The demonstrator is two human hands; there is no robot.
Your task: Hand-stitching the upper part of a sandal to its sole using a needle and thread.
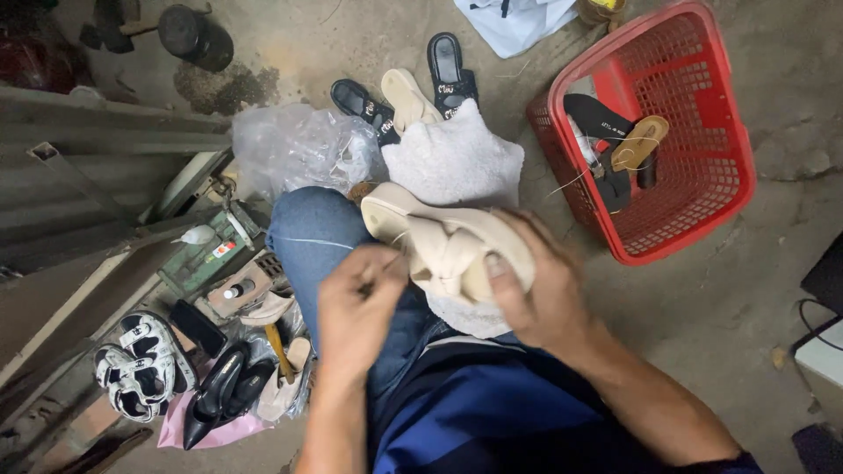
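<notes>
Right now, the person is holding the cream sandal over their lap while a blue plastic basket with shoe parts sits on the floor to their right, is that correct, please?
Not quite: the basket is red, not blue, as the head view shows. The rest stands: the right hand holds the cream sandal over the lap, the left hand works beside it, and the basket with shoe parts sits on the floor to the right.

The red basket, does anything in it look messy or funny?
Yes. The red basket sits tilted on the floor, with dark soles and one tan sole lying crisscross inside, with loose thread poking out through its side.
</notes>
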